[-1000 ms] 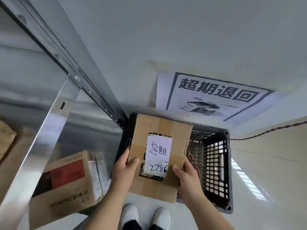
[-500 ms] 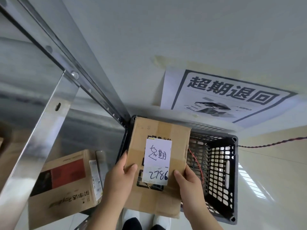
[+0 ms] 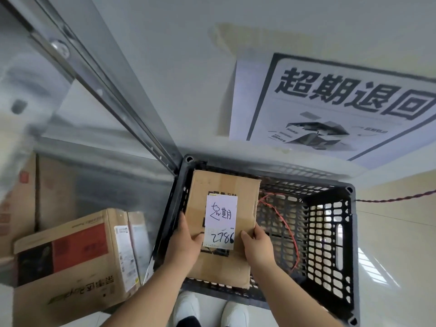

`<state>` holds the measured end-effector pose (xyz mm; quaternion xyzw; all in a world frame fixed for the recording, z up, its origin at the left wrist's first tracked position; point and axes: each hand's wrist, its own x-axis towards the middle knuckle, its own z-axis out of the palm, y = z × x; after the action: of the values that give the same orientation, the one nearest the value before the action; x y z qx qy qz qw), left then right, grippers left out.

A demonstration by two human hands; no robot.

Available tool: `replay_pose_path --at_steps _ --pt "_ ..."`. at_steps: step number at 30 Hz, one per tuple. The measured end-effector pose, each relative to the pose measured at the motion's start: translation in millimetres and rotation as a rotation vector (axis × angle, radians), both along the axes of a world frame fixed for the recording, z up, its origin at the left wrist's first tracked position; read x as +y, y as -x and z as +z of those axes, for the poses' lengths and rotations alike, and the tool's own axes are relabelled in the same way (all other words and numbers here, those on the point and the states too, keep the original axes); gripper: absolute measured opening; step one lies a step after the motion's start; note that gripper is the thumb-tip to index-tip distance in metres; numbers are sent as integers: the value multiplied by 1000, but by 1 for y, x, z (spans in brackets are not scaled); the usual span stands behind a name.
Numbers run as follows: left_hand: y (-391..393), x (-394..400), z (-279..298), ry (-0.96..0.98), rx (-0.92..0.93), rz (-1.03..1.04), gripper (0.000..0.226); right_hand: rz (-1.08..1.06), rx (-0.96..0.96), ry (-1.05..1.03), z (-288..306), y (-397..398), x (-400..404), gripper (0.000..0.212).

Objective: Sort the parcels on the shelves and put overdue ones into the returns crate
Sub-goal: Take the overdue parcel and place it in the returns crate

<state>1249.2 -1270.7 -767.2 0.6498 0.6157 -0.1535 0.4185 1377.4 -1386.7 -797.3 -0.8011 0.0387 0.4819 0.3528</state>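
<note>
Parcel (image 3: 221, 223): flat brown cardboard box, held level within the left half of the crate (image 3: 330, 232), its far edge close to the crate's far wall. A white label (image 3: 221, 221) on its top face carries handwritten characters and the number 2786. Left hand (image 3: 186, 241): grip clamped on the parcel's left edge, thumb lying on top beside the label, fingers hidden beneath. Right hand (image 3: 258, 246): grip clamped on the parcel's near right part, thumb on top, fingers curled over the right edge. Crate: black plastic, lattice walls, standing on the floor just beside the foot of a metal shelf upright (image 3: 106, 74); a red cord (image 3: 283, 223) trails inside it on the right. Poster (image 3: 342, 107): white sheet with bold black characters and a box drawing, on the wall above the crate. Shelf, left: a larger carton (image 3: 70, 263) with a red panel and a white sticker, a slimmer box standing close behind it. White shoes (image 3: 207, 310) show at the bottom edge, near the crate's near wall.
</note>
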Motion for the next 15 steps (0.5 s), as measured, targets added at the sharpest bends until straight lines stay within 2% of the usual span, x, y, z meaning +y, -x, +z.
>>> replay_pose_path --at_steps 3,9,15 --pt "8 -7 -25 -27 55 -72 90 44 -23 30 -21 3 -1 43" --pt "4 -7 -38 -121 55 -92 84 79 -118 15 -29 -4 7 38" --pt "15 -32 -20 -182 52 -142 79 125 -75 15 -14 9 -12 50"
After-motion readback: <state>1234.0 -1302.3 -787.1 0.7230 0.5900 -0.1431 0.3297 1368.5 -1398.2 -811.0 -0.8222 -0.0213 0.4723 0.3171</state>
